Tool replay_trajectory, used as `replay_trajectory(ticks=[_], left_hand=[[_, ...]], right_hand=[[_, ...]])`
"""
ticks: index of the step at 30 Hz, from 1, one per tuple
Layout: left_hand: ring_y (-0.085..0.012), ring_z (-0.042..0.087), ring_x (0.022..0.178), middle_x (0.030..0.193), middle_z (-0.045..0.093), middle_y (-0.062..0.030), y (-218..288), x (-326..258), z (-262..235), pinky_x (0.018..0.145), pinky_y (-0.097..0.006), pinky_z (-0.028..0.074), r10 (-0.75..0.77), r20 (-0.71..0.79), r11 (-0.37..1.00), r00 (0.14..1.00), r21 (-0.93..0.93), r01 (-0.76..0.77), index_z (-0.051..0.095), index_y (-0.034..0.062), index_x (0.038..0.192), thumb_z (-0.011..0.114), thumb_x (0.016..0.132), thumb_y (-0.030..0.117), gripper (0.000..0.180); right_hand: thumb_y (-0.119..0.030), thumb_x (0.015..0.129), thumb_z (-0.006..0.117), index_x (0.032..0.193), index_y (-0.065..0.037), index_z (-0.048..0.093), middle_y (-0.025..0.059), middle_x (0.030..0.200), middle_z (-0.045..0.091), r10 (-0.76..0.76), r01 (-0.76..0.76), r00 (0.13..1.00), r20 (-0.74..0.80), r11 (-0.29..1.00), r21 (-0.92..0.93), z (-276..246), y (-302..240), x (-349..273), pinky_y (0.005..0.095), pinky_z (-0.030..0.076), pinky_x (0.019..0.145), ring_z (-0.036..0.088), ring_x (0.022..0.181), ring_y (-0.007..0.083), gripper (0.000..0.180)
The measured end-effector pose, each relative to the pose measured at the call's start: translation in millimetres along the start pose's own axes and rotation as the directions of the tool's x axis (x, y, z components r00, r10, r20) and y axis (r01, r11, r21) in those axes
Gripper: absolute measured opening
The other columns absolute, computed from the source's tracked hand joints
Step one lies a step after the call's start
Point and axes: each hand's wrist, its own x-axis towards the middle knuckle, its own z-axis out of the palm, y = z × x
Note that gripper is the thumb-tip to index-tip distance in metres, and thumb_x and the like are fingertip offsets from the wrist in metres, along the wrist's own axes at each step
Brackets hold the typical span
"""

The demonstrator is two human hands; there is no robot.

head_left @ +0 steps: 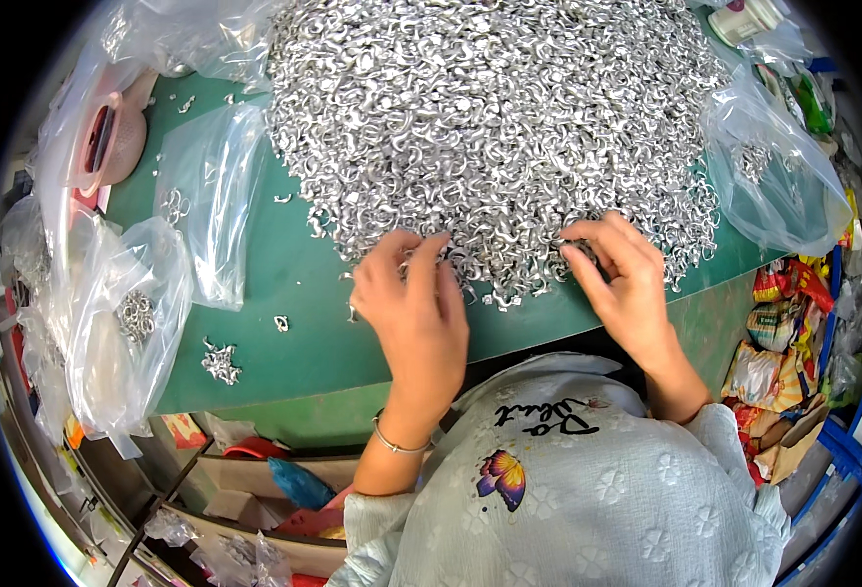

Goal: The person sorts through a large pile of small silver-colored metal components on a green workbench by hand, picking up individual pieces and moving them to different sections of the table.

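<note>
The pieces (490, 127), small, silvery and curved, lay heaped on the green table (323, 352). My left hand (411, 289) was at the heap's near edge, fingers spread and bent down over the metal; I could not tell whether they pinched anything. Farther right along that edge, my right hand (622, 274) had thumb and forefinger curved toward each other, tips close; whether a piece sat between them, I could not tell either. Each piece, I judged, would be light, stiff and hard to break, probably slick on its shiny bends and apt to snag its neighbours. The best hold seemed a fingertip pinch across the middle of the curve, clear of the ends.
</note>
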Motion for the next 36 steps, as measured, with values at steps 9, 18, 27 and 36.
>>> replay_trajectory(ticks=[9,18,27,36], left_hand=[[-0.022,0.051,0.094,0.099,0.055,-0.0037,15,15,19,0.085,-0.036,0.032,0.12,0.092,0.992,0.988,-0.044,-0.116,0.063,0.0104,0.097,0.071,0.074,0.007,0.025],[-0.0246,0.05,0.098,0.104,0.054,-0.0073,-2,7,6,0.084,-0.037,0.032,-0.005,-0.015,1.0,1.0,-0.004,0.005,0.059,0.0081,0.101,0.066,0.077,0.002,0.026],[-0.0228,0.046,0.092,0.101,0.05,-0.0053,13,-10,7,0.083,-0.037,0.031,0.026,0.158,1.0,0.987,-0.003,-0.026,0.062,0.0101,0.104,0.073,0.073,0.007,0.034],[-0.023,0.047,0.089,0.102,0.052,-0.0062,4,-18,-6,0.084,-0.037,0.032,-0.053,0.065,0.998,0.996,0.048,0.05,0.063,0.0094,0.101,0.068,0.074,0.0,0.029]], right_hand=[[-0.01,0.077,0.07,0.092,-0.008,0.064,0.0069,0.074,0.059,-0.124,0.12,0.992,-0.038,0.988,-0.099,15,6,6,0.0347,0.045,0.047,0.058,0.054,0.0246,0.017],[-0.006,0.077,0.069,0.093,-0.007,0.063,0.008,0.071,0.058,0.057,-0.085,0.982,-0.179,0.985,-0.152,-3,7,-1,0.0307,0.04,0.046,0.053,0.052,0.0181,0.017],[-0.011,0.08,0.067,0.09,-0.009,0.064,0.0076,0.076,0.063,-0.007,0.019,0.995,0.103,0.993,-0.117,0,-3,-11,0.0371,0.046,0.05,0.061,0.059,0.0281,0.011],[-0.012,0.08,0.066,0.091,-0.008,0.065,0.0092,0.08,0.067,0.075,-0.047,0.979,0.192,0.988,-0.144,-7,-3,-14,0.037,0.047,0.051,0.062,0.061,0.0291,0.012]])
